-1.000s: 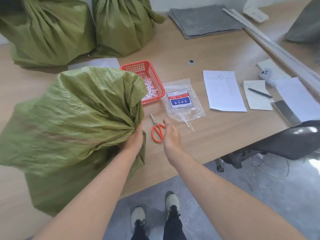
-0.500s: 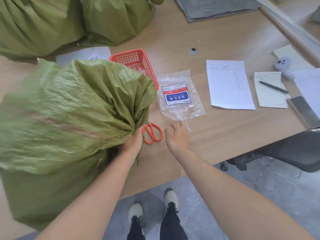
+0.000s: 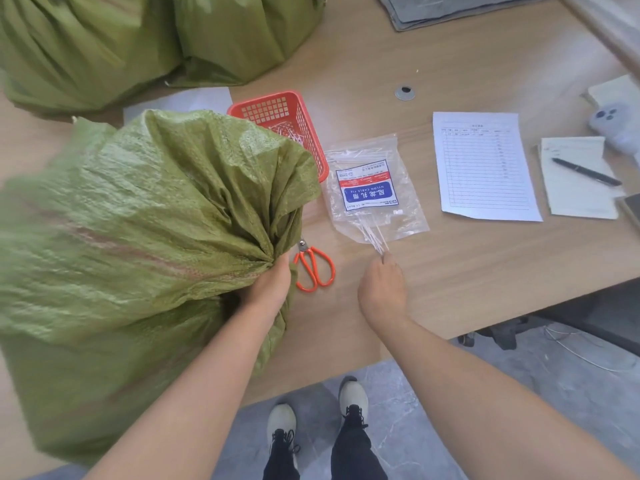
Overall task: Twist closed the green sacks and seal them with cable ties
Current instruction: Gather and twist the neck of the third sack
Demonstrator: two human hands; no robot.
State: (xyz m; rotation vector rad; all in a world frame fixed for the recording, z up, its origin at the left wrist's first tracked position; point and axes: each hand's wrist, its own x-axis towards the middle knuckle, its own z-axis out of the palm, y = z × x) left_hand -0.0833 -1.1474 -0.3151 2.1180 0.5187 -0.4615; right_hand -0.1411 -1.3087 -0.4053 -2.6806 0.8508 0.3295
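Head view: left hand [image 3: 268, 289] clenches the twisted sack [image 3: 145, 237] neck; right hand [image 3: 381, 289] fingers pinch cable ties [image 3: 372, 237]. Next, judged: draw one free.

Orange-handled scissors [image 3: 313, 266] lie near a red basket [image 3: 287, 129]; a pen [image 3: 585, 172] rests on notepaper [image 3: 575, 195].

One head-worn camera looks steeply down and forward from a standing person. The wooden desk [image 3: 450, 271] fills twelve o'clock, shoes and grey floor [image 3: 519, 410] sit at six, both forearms close beneath the lens.
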